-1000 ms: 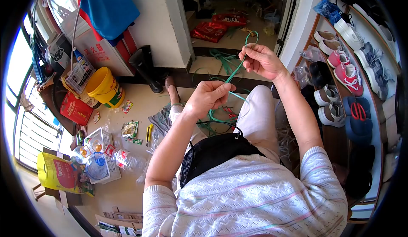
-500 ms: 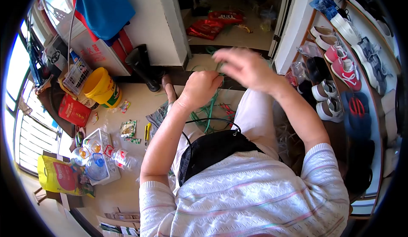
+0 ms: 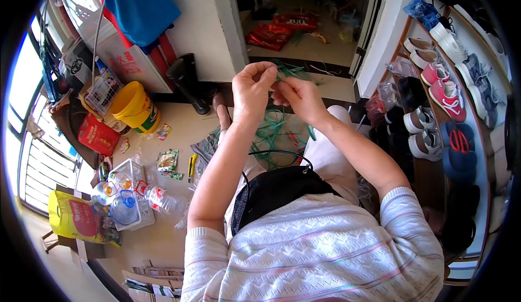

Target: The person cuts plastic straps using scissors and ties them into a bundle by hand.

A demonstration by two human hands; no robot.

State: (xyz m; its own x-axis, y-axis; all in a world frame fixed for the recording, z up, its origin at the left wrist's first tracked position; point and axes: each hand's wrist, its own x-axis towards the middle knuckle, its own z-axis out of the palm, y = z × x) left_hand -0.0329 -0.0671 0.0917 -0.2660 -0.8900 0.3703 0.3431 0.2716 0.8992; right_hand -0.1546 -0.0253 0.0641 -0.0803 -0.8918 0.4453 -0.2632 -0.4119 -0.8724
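While bringing both hands close together in front of the doorway, holds a thin green strip (image 3: 279,77) between left hand (image 3: 251,95) and right hand (image 3: 305,100). Narrow grip on the left, with thumb and index finger pinched near the strip; narrow grip on the right too, with fingers curled under the thumb. Cannot tell exactly how much strip sits inside either grip, nor see any knot under the fingertips. Below the right hand, a green end (image 3: 312,133) hanging beside the raised knee. Between the legs, on the floor (image 3: 157,242), a loose green tangle (image 3: 271,131), apparently plenty left unsorted. Judging by progress, 1 strip in hand and no finished piece to be seen; cannot say how much is already done. Near the left leg, apart from both hands, a yellow cutter (image 3: 192,167); on the lap, a black bag (image 3: 274,193).
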